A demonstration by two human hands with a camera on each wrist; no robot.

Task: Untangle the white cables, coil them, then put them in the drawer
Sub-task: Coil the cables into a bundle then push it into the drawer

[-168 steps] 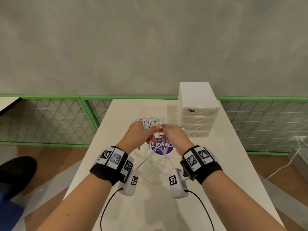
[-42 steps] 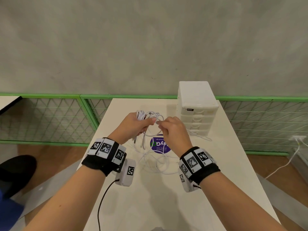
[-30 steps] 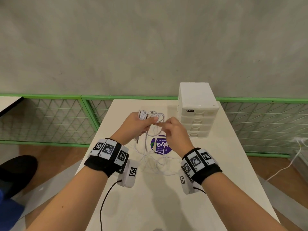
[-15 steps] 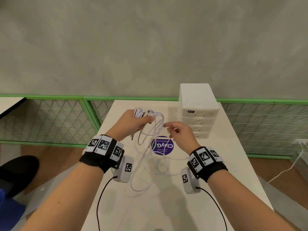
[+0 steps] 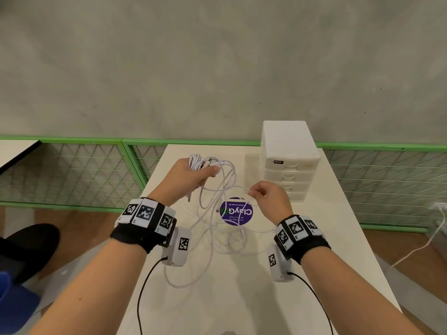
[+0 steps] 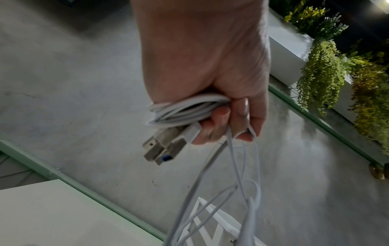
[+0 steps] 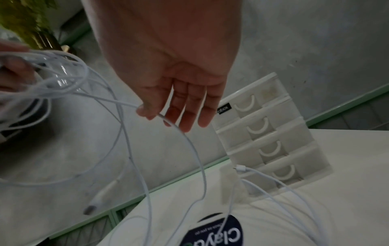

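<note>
My left hand (image 5: pixel 193 176) (image 6: pixel 212 106) grips a bunch of coiled white cable (image 5: pixel 197 162) (image 6: pixel 185 109) with USB plugs (image 6: pixel 166 146) sticking out of the fist. Loose white cable loops (image 5: pixel 212 228) hang from it down to the table. My right hand (image 5: pixel 266 199) (image 7: pixel 166 106), to the right and slightly lower, pinches one strand (image 7: pixel 124 103) between thumb and forefinger, other fingers extended. A white four-drawer unit (image 5: pixel 287 160) (image 7: pixel 269 136) stands at the back right, all drawers closed. One plug end (image 7: pixel 240 168) lies at its base.
A purple round sticker (image 5: pixel 235 211) is on the white table (image 5: pixel 326 238) under the cables. A green mesh fence (image 5: pixel 72 170) runs behind the table below a grey wall. A white cord (image 5: pixel 423 245) trails on the floor at right. A dark shoe (image 5: pixel 29 247) shows at left.
My hands have drawn apart: the right hand moved right and down, pulling one strand out of the bunch. More loose cable now hangs from the left hand toward the table's front.
</note>
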